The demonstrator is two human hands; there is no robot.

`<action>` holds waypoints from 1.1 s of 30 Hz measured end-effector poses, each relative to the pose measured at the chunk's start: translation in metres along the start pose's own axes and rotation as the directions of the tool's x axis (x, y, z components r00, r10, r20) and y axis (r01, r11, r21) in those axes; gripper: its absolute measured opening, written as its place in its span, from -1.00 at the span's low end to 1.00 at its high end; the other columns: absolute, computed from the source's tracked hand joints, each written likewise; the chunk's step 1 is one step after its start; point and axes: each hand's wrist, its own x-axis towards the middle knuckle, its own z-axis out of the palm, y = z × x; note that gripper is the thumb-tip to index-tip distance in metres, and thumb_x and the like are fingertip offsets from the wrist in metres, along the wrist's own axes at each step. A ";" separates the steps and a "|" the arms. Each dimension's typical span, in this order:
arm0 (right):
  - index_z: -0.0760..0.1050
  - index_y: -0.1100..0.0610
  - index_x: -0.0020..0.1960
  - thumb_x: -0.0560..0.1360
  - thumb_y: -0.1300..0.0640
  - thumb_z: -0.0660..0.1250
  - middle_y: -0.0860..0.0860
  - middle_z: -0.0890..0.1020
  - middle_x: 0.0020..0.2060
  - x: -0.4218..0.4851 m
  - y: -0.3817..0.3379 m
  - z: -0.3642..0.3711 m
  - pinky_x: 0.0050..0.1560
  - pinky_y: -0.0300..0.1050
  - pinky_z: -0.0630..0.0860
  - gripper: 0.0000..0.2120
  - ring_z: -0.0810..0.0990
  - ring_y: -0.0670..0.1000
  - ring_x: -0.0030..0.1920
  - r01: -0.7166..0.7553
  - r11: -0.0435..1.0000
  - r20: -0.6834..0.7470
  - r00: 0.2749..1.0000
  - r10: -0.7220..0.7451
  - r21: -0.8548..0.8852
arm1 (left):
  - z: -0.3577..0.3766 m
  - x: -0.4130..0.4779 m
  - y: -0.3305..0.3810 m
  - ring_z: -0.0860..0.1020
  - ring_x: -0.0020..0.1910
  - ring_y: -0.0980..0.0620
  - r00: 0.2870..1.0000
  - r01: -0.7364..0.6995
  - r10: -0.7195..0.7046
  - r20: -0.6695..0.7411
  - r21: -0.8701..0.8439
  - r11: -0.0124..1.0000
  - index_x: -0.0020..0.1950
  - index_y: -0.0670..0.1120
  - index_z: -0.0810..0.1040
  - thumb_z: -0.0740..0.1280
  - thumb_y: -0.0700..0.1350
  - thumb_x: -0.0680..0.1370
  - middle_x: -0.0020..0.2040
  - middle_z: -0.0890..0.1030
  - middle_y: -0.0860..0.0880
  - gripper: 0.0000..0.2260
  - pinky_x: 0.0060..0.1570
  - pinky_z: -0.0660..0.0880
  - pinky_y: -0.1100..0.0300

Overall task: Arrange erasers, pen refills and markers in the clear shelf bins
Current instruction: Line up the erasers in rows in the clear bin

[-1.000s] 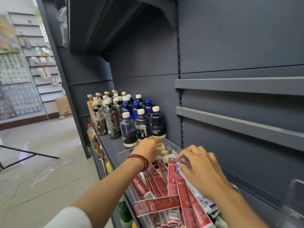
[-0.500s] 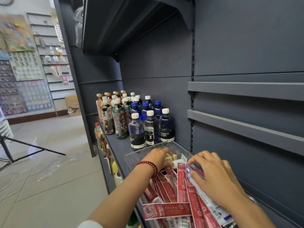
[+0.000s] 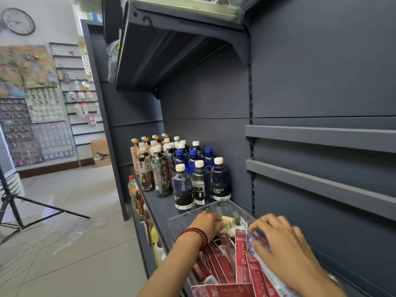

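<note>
Clear bin [image 3: 188, 214] on shelf [image 3: 158, 202], near its front edge. Near end: red pen refill packs [image 3: 242, 260] lie crossed, unsorted. Right hand [image 3: 282, 243], fingers spread, rests on a blue-white pack [image 3: 251, 243]. Left hand [image 3: 209, 224] covers cream erasers [image 3: 228, 221] at far end; grip not discernible. No markers visible. Bottles [image 3: 201, 181] beyond. Judged mid-task.

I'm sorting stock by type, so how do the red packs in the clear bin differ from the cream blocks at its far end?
The red packs are long, flat strips; the cream blocks are short and chunky. The red packs fill the near part of the clear bin, overlapping, with one lying crosswise; the cream blocks cluster at its far end. Both sit in that one bin.
</note>
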 end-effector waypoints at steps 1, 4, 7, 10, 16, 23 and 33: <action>0.34 -0.26 0.20 0.61 -0.13 0.12 -0.32 0.33 0.19 0.000 0.000 0.000 0.25 -0.20 0.24 -0.83 0.28 -0.22 0.22 0.002 1.000 -0.007 1.000 -0.002 -0.002 | -0.001 -0.001 0.001 0.44 0.30 -0.08 1.000 0.001 -0.001 0.006 0.013 1.000 0.40 -0.06 0.41 0.19 0.02 0.62 0.33 0.46 -0.13 -0.63 0.29 0.38 0.10; 0.35 -0.25 0.21 0.60 -0.11 0.15 -0.31 0.33 0.20 -0.001 -0.001 0.000 0.27 -0.19 0.24 -0.81 0.28 -0.21 0.25 -0.001 1.000 -0.008 1.000 0.001 -0.004 | -0.002 -0.003 0.003 0.49 0.23 -0.06 0.999 0.024 -0.024 0.022 -0.003 1.000 0.40 -0.05 0.38 0.30 -0.02 0.57 0.30 0.49 -0.11 -0.59 0.17 0.45 0.16; 0.36 -0.24 0.21 0.59 -0.11 0.17 -0.29 0.34 0.21 -0.003 -0.002 0.000 0.27 -0.18 0.23 -0.80 0.28 -0.19 0.26 -0.008 1.000 -0.004 1.000 0.008 -0.006 | -0.002 -0.002 0.001 0.51 0.05 -0.02 0.999 0.027 -0.026 0.025 -0.045 0.999 0.31 -0.04 0.40 0.33 -0.08 0.53 0.22 0.51 -0.10 -0.64 -0.06 0.46 0.24; 0.37 -0.24 0.21 0.59 -0.11 0.18 -0.28 0.35 0.22 -0.004 -0.001 0.002 0.27 -0.18 0.24 -0.80 0.29 -0.19 0.26 -0.008 1.000 -0.007 1.000 0.008 -0.009 | 0.002 -0.002 0.001 0.50 0.08 -0.07 0.999 0.026 -0.026 0.024 -0.017 1.000 0.29 -0.08 0.35 0.31 -0.05 0.52 0.23 0.49 -0.13 -0.63 0.01 0.45 0.18; 0.37 -0.23 0.22 0.59 -0.10 0.19 -0.27 0.35 0.23 -0.004 0.001 0.002 0.27 -0.19 0.24 -0.79 0.29 -0.19 0.27 -0.009 1.000 -0.003 1.000 0.009 -0.004 | 0.001 -0.007 0.005 0.55 -0.18 -0.01 0.969 -0.080 0.002 -0.247 -0.308 0.948 0.06 -0.05 0.26 0.25 -0.10 0.55 -0.08 0.54 -0.05 -0.82 -0.10 0.55 0.07; 0.36 -0.23 0.24 0.60 -0.10 0.16 -0.27 0.34 0.25 -0.003 0.001 0.002 0.27 -0.18 0.23 -0.78 0.27 -0.18 0.29 -0.005 1.000 0.000 1.000 0.005 -0.012 | -0.008 -0.015 0.012 0.48 -0.17 0.04 0.920 -0.190 0.095 -0.381 -0.221 0.957 0.11 0.04 0.37 0.15 -0.16 0.56 -0.03 0.51 0.00 -0.83 -0.19 0.40 0.18; 0.38 -0.22 0.23 0.59 -0.09 0.18 -0.27 0.36 0.23 0.000 0.003 0.006 0.28 -0.18 0.25 -0.78 0.28 -0.18 0.28 -0.007 1.000 -0.007 1.000 0.007 -0.011 | -0.013 -0.010 0.004 0.60 -0.09 -0.04 0.908 0.052 -0.101 -0.407 -0.128 0.990 0.07 -0.02 0.51 0.28 0.15 0.55 -0.07 0.64 -0.05 -0.73 -0.07 0.57 0.08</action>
